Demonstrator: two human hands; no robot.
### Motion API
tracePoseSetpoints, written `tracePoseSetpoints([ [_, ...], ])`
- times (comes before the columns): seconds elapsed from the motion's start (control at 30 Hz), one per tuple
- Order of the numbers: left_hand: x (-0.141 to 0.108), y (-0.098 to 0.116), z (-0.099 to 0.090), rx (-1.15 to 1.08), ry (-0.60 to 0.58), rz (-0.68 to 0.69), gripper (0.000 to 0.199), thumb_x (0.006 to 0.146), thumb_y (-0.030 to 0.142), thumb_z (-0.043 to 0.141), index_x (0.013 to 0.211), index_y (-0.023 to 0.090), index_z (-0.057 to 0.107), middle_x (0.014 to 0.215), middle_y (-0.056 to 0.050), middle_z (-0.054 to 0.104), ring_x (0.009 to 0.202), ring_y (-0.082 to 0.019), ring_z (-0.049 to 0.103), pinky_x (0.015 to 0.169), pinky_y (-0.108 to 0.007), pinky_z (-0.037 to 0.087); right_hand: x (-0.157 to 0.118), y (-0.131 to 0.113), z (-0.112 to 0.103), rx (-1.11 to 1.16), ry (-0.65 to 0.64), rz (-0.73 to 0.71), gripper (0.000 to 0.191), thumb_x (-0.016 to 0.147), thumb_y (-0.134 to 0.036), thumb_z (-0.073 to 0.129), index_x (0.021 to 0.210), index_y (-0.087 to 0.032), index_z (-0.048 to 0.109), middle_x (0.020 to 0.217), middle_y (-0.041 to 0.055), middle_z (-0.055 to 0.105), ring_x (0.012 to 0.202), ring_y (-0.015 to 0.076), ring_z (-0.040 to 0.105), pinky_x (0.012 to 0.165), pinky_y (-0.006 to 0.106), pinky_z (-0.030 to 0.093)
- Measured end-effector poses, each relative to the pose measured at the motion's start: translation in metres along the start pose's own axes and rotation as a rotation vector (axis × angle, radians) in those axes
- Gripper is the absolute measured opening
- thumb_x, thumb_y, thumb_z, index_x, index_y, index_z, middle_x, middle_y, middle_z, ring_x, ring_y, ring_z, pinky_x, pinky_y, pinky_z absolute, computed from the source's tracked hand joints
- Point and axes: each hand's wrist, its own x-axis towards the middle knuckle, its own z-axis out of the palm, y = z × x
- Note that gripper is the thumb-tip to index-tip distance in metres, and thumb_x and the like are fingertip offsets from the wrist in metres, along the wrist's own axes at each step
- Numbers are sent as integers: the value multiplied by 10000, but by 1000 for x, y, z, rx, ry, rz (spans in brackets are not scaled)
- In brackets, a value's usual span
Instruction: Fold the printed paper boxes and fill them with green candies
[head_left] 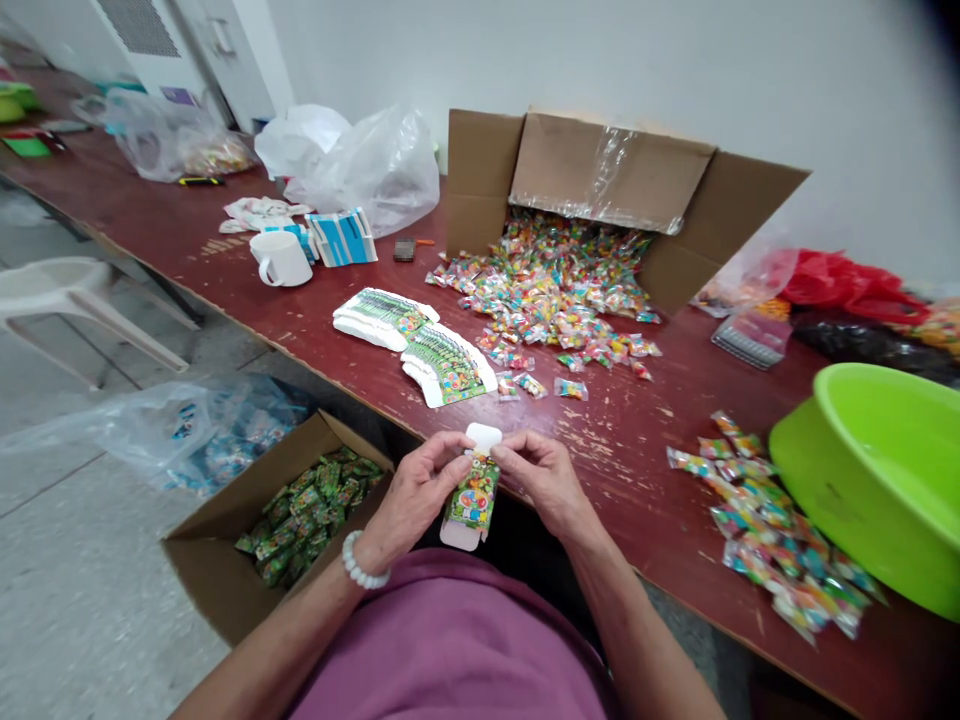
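Note:
A small printed candy box (475, 492), green with colourful pictures, is held upright in front of my body, its white end flaps standing out at top and bottom. My left hand (421, 488) pinches its upper left side between thumb and fingers. At the upper right edge, by the top flap, my right hand (546, 478) grips it too. Just beyond my hands, flat unfolded boxes (450, 365) lie fanned out on the table in two overlapping stacks. Small wrapped candies (570, 389) are scattered behind and right of them.
An open carton (615, 170) spills wrapped candies onto the red table (600, 460). A green basin (862, 470) stands right beside another candy pile (772, 520). Below left, a carton (202, 560) holds filled green boxes (315, 505). A white mug (281, 258) and a stool (67, 290) are left.

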Motion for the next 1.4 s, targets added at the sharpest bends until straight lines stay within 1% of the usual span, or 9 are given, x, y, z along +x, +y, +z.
tracePoseSetpoints([
  [0.17, -1, 2, 3, 75, -2, 76, 234, 902, 382, 646, 1024, 182, 639, 959, -31, 677, 874, -164, 610, 779, -254, 488, 0, 0, -1, -21, -10, -54, 433, 685, -448, 843, 1021, -214, 704, 769, -5, 694, 672, 142, 619, 632, 260, 507],
  [0.3, -1, 3, 3, -19, 109, 65, 318, 812, 354, 761, 998, 202, 554, 854, 17, 652, 761, -122, 606, 697, -216, 475, -7, -4, -3, -314, -36, -233, 201, 824, -400, 741, 817, -200, 763, 789, 43, 714, 729, 171, 620, 666, 284, 494],
  [0.37, -2, 4, 2, -150, 78, -31, 468, 776, 361, 803, 1108, 231, 500, 869, 25, 665, 747, -118, 630, 670, -206, 479, -10, -6, -2, -327, 16, -294, 185, 829, -388, 741, 801, -207, 765, 772, 40, 707, 713, 177, 618, 657, 292, 494],
  [0.53, -2, -4, 3, -461, -276, -366, 592, 866, 657, 580, 1257, 220, 499, 881, -60, 700, 617, -197, 704, 553, -285, 539, -13, -8, -1, -344, -15, -359, 150, 879, -367, 695, 901, -242, 775, 847, 45, 733, 754, 194, 668, 696, 320, 527],
  [0.63, -2, -7, 7, -508, -205, -459, 627, 899, 703, 461, 1306, 228, 505, 749, -27, 675, 468, -170, 649, 446, -265, 513, -15, -14, -1, -405, -152, -420, 149, 917, -341, 653, 959, -256, 768, 996, 65, 765, 926, 227, 698, 843, 370, 533],
  [0.87, 0, -2, 16, -266, -110, -293, 664, 907, 711, 435, 1293, 195, 595, 723, -24, 662, 419, -118, 598, 395, -202, 452, -9, -15, 1, -397, -123, -201, 197, 846, -385, 717, 910, -204, 757, 952, 66, 773, 746, 194, 713, 639, 295, 556],
  [1.0, -2, -2, 17, -168, -131, -263, 738, 904, 747, 368, 1097, 110, 686, 684, -45, 649, 409, -116, 583, 396, -204, 435, -2, -12, 1, -229, -140, -66, 209, 789, -383, 755, 825, -177, 741, 727, 30, 747, 573, 147, 662, 553, 257, 518],
  [1.17, -3, -5, 15, -76, -145, -230, 772, 885, 772, 366, 870, 78, 703, 637, -53, 625, 419, -121, 582, 435, -221, 448, -2, -15, -1, -83, -114, 28, 272, 714, -416, 811, 728, -168, 699, 625, 3, 707, 462, 107, 581, 453, 222, 445],
  [1.4, -4, -7, 18, -164, -69, -273, 729, 892, 739, 419, 1299, 160, 593, 741, -40, 663, 427, -122, 574, 386, -217, 438, -22, -6, 3, -177, -234, -187, 201, 907, -411, 648, 887, -220, 707, 1094, 62, 711, 648, 134, 637, 586, 285, 531],
])
